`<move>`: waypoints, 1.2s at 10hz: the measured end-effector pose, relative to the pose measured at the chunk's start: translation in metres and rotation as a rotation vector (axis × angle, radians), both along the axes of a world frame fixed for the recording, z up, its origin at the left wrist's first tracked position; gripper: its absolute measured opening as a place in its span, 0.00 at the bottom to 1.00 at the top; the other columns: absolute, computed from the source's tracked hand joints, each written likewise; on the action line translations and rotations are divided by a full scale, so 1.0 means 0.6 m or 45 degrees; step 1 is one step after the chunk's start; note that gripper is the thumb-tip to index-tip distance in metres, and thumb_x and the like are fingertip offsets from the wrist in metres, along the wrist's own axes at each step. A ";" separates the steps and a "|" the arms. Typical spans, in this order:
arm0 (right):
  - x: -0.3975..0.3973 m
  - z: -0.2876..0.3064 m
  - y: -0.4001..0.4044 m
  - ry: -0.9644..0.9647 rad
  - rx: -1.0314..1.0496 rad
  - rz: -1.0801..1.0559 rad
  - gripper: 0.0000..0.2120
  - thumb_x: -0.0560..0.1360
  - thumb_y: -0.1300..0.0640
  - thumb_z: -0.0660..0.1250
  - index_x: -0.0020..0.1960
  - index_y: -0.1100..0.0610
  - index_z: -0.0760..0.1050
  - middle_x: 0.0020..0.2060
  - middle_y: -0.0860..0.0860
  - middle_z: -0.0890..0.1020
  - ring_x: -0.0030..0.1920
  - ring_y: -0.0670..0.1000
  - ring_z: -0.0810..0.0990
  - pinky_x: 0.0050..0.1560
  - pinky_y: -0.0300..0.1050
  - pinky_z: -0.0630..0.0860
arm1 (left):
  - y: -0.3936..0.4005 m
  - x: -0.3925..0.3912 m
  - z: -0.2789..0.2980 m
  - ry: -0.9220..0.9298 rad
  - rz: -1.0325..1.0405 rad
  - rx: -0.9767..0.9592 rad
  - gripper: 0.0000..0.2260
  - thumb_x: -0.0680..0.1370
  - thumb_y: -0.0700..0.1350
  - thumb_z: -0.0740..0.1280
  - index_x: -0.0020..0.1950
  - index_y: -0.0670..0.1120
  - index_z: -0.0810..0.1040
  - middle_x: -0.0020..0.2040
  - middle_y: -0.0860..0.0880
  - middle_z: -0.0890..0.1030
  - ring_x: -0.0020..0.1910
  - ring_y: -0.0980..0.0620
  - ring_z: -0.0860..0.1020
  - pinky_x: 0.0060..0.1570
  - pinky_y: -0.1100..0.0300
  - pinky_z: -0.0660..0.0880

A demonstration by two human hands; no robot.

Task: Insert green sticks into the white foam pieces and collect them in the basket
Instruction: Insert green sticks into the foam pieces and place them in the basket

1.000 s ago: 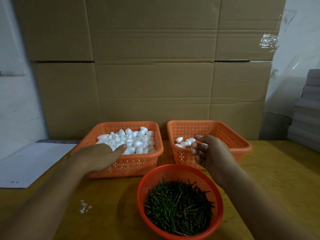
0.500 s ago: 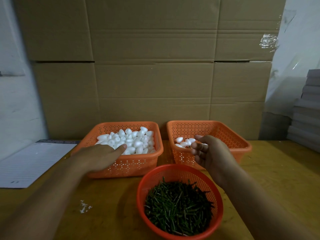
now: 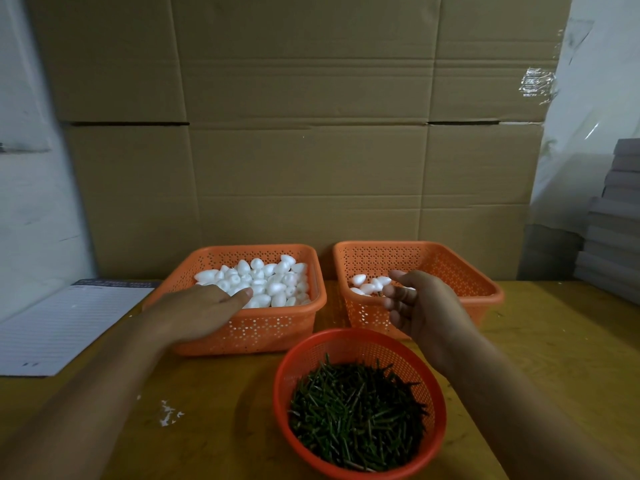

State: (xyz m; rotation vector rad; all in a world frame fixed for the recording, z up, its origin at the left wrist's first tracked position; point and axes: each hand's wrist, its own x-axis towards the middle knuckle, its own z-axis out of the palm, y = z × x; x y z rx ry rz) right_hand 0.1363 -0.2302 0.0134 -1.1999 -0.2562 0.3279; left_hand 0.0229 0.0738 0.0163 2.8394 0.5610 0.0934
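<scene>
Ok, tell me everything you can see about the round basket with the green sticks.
The round basket is orange-red perforated plastic with a smooth rim, standing upright on the wooden table nearest the camera, in front of the two square baskets. A loose heap of short green sticks fills its bottom. Neither hand touches it; the right forearm passes beside its right rim.

- A wooden table [image 3: 554,341] is seen under everything.
- Flattened cardboard sheets [image 3: 304,133] are stood upright behind it.
- A lined paper sheet [image 3: 65,327] is laid at the left edge.
- White crumbs [image 3: 169,412] are scattered near the front.
- Grey boards [image 3: 616,220] are stacked at the right.
</scene>
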 end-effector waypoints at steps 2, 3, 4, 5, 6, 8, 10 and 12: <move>0.001 -0.001 0.001 0.007 -0.009 -0.004 0.11 0.79 0.60 0.58 0.59 0.57 0.74 0.32 0.50 0.83 0.30 0.46 0.80 0.28 0.39 0.75 | 0.005 0.000 -0.003 -0.016 -0.001 0.009 0.30 0.79 0.71 0.46 0.70 0.61 0.75 0.79 0.55 0.65 0.73 0.52 0.68 0.65 0.52 0.65; 0.002 -0.001 0.001 0.005 -0.011 -0.002 0.11 0.79 0.60 0.58 0.59 0.57 0.74 0.32 0.50 0.83 0.30 0.46 0.80 0.27 0.39 0.75 | 0.007 0.001 -0.005 -0.037 0.021 -0.008 0.28 0.79 0.71 0.47 0.64 0.61 0.79 0.75 0.54 0.71 0.68 0.52 0.72 0.61 0.53 0.68; 0.002 -0.001 0.001 0.006 -0.018 -0.001 0.11 0.80 0.60 0.58 0.59 0.57 0.74 0.32 0.50 0.83 0.30 0.46 0.80 0.27 0.39 0.75 | 0.006 0.001 -0.005 -0.058 0.027 -0.020 0.26 0.78 0.71 0.48 0.58 0.62 0.81 0.71 0.54 0.76 0.61 0.54 0.74 0.58 0.54 0.69; 0.002 -0.001 0.001 0.001 -0.028 -0.002 0.11 0.79 0.60 0.58 0.59 0.57 0.74 0.32 0.50 0.83 0.31 0.46 0.80 0.28 0.39 0.75 | 0.004 -0.001 -0.004 -0.075 0.023 -0.033 0.25 0.78 0.71 0.49 0.47 0.62 0.82 0.68 0.55 0.78 0.60 0.54 0.76 0.56 0.55 0.69; 0.002 -0.001 0.000 -0.005 -0.033 -0.002 0.11 0.79 0.60 0.58 0.59 0.57 0.74 0.32 0.49 0.83 0.31 0.46 0.81 0.29 0.39 0.75 | 0.001 -0.003 -0.003 -0.143 0.021 -0.085 0.26 0.77 0.72 0.49 0.33 0.61 0.79 0.44 0.58 0.82 0.45 0.59 0.77 0.42 0.58 0.67; 0.002 0.000 0.002 0.018 -0.030 -0.012 0.11 0.79 0.60 0.58 0.59 0.57 0.74 0.32 0.49 0.83 0.30 0.46 0.81 0.27 0.38 0.75 | -0.004 -0.003 -0.004 -0.264 -0.042 -0.102 0.23 0.82 0.63 0.55 0.36 0.50 0.77 0.34 0.51 0.78 0.37 0.54 0.76 0.38 0.56 0.66; 0.002 -0.002 0.001 0.008 -0.020 -0.005 0.11 0.79 0.60 0.58 0.60 0.58 0.74 0.32 0.50 0.83 0.30 0.46 0.81 0.27 0.39 0.75 | -0.013 -0.006 0.002 -0.372 -0.158 -0.203 0.20 0.82 0.59 0.60 0.40 0.48 0.83 0.42 0.46 0.83 0.45 0.48 0.80 0.50 0.46 0.74; 0.003 -0.001 0.001 0.005 -0.014 0.000 0.11 0.79 0.60 0.58 0.60 0.58 0.74 0.32 0.50 0.83 0.30 0.46 0.80 0.28 0.39 0.75 | -0.040 -0.013 0.023 -0.730 -0.248 -0.265 0.22 0.77 0.66 0.57 0.37 0.53 0.81 0.39 0.51 0.83 0.40 0.55 0.80 0.45 0.50 0.75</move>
